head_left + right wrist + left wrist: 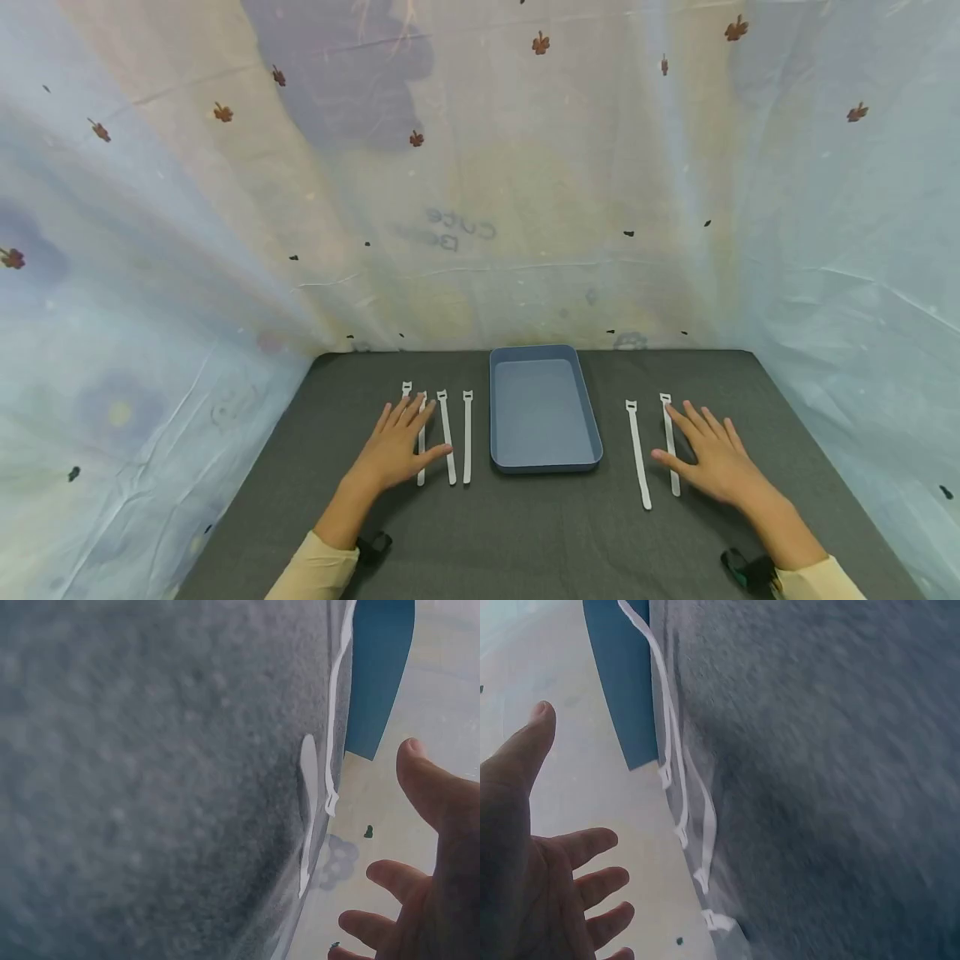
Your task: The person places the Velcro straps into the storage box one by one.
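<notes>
My left hand [392, 454] hovers palm down with fingers spread over a row of several white slotted-head cable straps [467, 437], partly covering the leftmost ones. Its fingers hold nothing, and the left wrist view shows the thumb [536, 735] apart from the straps [709, 817]. On the other side, my right hand [716, 467] is likewise spread and holds nothing. Its fingertips overlap one strap [670, 442] in the head view, while another strap [638, 458] lies just left of it. Between the two groups sits a shallow blue-grey tray [543, 408] with nothing in it.
A dark grey cloth [540, 533] covers the table. Pale patterned sheeting [525, 292] rises along the back and both sides. Black bands, one on the left wrist [375, 548] and one on the right wrist [750, 571], hang below the sleeves.
</notes>
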A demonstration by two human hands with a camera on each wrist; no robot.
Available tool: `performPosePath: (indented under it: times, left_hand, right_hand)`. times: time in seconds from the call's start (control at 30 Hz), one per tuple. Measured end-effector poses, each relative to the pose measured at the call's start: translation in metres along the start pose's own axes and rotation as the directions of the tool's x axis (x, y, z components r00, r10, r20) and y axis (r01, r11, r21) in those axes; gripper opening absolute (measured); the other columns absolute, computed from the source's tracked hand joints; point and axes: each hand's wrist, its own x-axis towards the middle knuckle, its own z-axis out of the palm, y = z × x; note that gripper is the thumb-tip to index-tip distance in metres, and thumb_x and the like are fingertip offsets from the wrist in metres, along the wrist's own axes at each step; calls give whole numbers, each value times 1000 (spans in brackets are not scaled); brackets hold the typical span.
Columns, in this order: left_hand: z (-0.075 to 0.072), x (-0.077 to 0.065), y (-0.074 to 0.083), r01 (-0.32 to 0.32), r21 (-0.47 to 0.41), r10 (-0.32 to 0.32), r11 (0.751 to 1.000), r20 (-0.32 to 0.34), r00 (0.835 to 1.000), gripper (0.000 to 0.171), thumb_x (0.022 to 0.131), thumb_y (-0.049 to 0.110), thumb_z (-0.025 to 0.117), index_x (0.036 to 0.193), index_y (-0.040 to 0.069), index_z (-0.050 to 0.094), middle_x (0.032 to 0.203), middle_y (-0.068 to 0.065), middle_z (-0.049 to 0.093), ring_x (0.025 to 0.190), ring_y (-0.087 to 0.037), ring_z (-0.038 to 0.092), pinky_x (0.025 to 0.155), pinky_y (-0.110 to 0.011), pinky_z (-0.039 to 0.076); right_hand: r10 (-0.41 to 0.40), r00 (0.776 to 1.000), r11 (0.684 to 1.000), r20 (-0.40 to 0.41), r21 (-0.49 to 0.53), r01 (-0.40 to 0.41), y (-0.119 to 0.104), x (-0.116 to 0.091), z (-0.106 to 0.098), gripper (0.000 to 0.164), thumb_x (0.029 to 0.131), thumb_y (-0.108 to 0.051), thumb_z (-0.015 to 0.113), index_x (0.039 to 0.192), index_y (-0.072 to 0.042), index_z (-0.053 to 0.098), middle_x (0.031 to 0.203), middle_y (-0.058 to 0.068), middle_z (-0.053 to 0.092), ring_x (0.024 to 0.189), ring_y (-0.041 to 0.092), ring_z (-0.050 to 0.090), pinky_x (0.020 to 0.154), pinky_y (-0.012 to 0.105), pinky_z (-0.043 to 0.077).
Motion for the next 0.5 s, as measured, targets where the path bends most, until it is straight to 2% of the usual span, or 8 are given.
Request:
performPosePath:
  times: [0.2, 0.5]
  left_hand:
    - [5, 8, 7, -16, 29, 15, 999, 12, 1000, 92, 102, 68, 60, 169, 11, 35, 176, -17, 27, 164, -41, 18, 132, -64, 11]
    - [7, 20, 24, -78, 15, 78, 997, 11, 997, 94, 100, 69, 61, 169, 10, 35, 176, -17, 27, 163, -42, 20, 131, -64, 15]
  right_hand:
    - [-4, 1000, 1000, 4, 4, 4, 5, 6, 1, 96, 98, -63, 69, 164, -2, 38, 166, 39, 29, 151, 64, 23, 121, 80, 11]
    - [-2, 1000, 1000, 1, -1, 2, 12, 13, 1, 95, 98, -61, 71, 164, 0, 39, 164, 40, 31, 150, 65, 26, 120, 81, 15]
